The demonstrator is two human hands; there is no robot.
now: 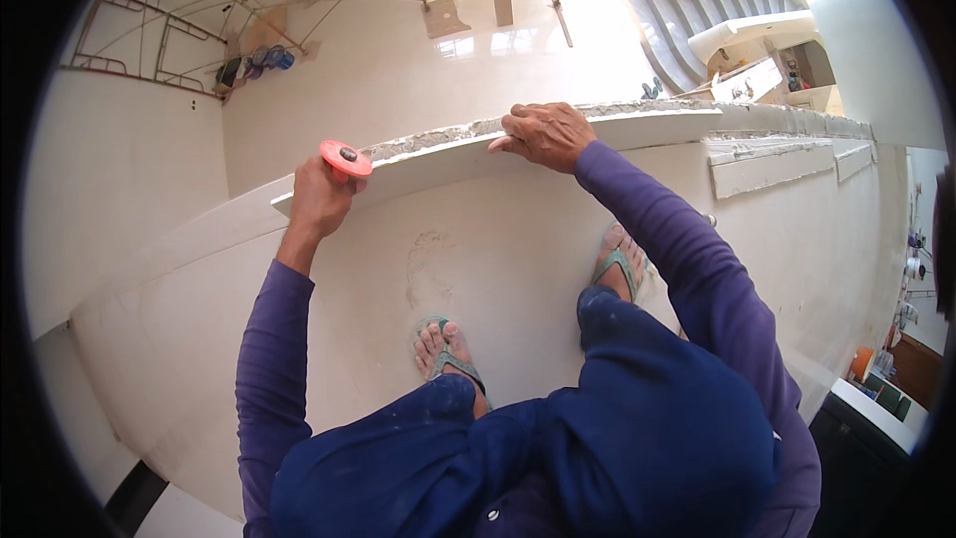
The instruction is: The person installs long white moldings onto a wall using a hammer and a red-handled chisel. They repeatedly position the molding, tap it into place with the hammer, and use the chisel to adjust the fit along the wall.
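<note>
My left hand (321,197) is closed around a red tool with a round disc (345,158) and a dark metal-looking centre; its handle is mostly hidden by the fingers. This hand is close to the left end of a long, narrow pale slab strip (438,163). The strip lies along a low wall edge topped with rough grey mortar (423,142). Farther right, my right hand (546,135) grips the strip's upper edge, fingers bent over the top and thumb on the near side.
Shorter slab pieces (772,169) line the ledge at right. Beyond the edge lies a lower floor (398,70) with scaffold frames (149,35) and a curved staircase (697,25). My sandalled feet (448,351) stand on the pale near floor. An orange bucket (862,364) sits far right.
</note>
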